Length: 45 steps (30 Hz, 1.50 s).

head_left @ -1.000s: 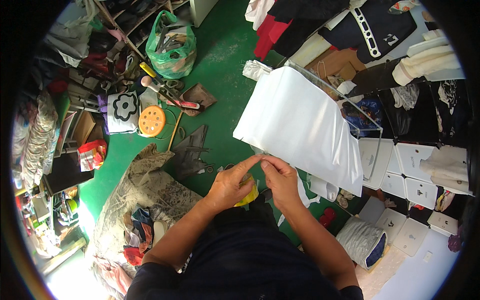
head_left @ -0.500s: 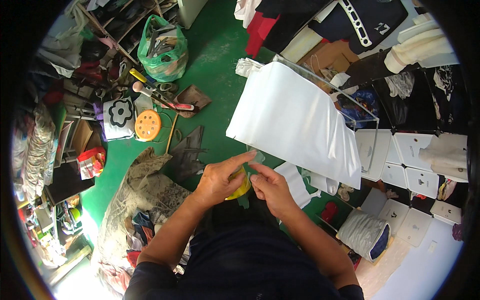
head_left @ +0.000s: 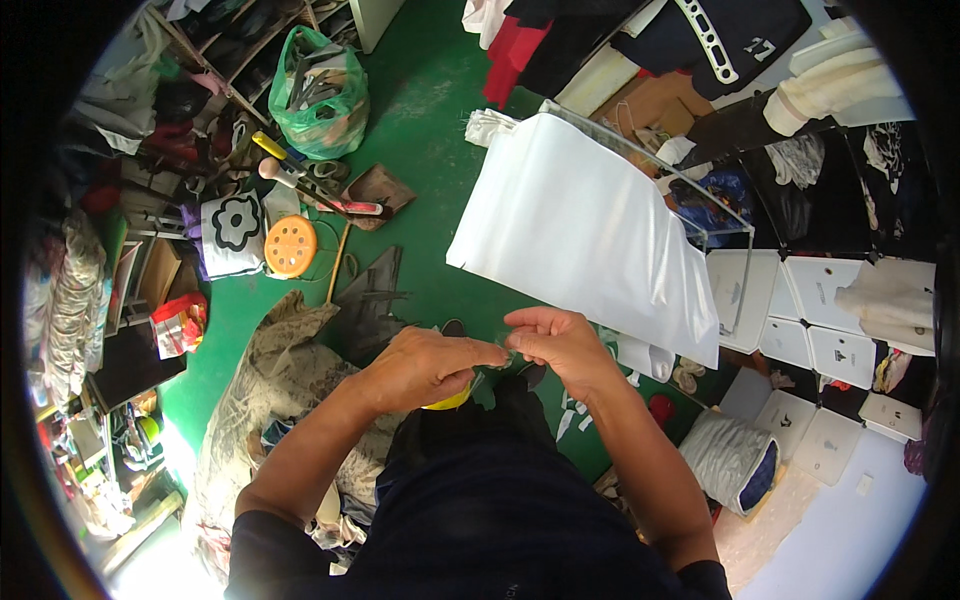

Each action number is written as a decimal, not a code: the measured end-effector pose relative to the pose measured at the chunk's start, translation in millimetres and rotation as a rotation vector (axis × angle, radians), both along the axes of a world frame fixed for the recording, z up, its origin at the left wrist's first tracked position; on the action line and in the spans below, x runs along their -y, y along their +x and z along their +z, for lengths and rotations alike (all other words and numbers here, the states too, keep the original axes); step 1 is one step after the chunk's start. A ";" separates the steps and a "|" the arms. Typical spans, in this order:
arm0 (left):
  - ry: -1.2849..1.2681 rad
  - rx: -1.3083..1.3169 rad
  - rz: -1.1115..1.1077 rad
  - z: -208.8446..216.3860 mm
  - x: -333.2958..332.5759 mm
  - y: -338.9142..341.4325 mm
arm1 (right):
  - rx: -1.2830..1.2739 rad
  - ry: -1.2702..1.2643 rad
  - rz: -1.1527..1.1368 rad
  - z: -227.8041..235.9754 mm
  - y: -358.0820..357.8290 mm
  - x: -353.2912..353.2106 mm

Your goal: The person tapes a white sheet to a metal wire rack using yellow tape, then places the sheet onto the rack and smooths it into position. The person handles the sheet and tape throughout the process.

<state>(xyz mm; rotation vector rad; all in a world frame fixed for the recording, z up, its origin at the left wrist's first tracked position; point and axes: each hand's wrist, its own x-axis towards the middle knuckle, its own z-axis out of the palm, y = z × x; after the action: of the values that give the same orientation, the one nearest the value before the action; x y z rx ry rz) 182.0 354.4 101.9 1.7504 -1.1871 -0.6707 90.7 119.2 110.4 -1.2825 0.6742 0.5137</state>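
Close in front of the dark shirt [head_left: 480, 510], both hands meet fingertip to fingertip. Left hand [head_left: 425, 365] curled shut over a yellow roll [head_left: 452, 402], of which only a curved edge peeks out below the palm. Right hand [head_left: 562, 345] closed too, thumb and forefinger pinched on a thin strip [head_left: 510, 350] held between the two hands, too small and pale to tell what kind.

Probably picking at or drawing out a fine end. Best done slowly: keep the roll braced steady in the left palm, pinch the end with the very tips, and pull evenly and straight, not sideways, so as not to tear it or lose it. Worth keeping both hands near the body, where the wrists stay steady.

Of the roll itself: bright yellow, rounded, smooth-edged, mostly hidden, sitting under the left hand just above the lap. Of the strip: barely visible, seemingly see-through.

Further out, a crumpled pale sack [head_left: 285, 385] on the green floor [head_left: 440, 90] to the left. Beyond the hands, a large white sheet [head_left: 590, 230] draped over a wire frame. Farther left, an orange round lid [head_left: 291, 246] beside a bag with a flower print [head_left: 235, 232], and a green plastic bag [head_left: 320, 95] stuffed full near the top. Off to the right, white panels [head_left: 840, 350] lying side by side.
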 end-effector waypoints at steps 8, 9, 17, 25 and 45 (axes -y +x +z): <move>-0.002 -0.089 0.037 -17.4 -3.4 2.9 | 0.054 -0.130 -0.216 -11.0 -2.7 -17.2; 0.004 -0.111 0.048 -20.8 -3.9 4.2 | 0.068 -0.154 -0.265 -11.9 -2.7 -22.0; 0.001 -0.311 0.076 -39.1 -8.7 14.2 | 0.133 -0.171 -0.428 -16.2 -1.9 -38.0; 0.003 -0.336 0.130 -59.7 -17.9 4.6 | 0.153 -0.166 -0.463 -10.1 1.6 -37.0; 0.202 -0.128 0.372 -53.1 4.3 -0.8 | 0.228 0.167 -0.531 -24.1 -19.0 -58.0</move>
<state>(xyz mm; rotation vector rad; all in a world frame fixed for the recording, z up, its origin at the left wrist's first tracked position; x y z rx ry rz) 181.2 350.1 48.8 1.9956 -0.6988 -0.6812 71.6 177.2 86.3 -0.9365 0.7278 -0.0132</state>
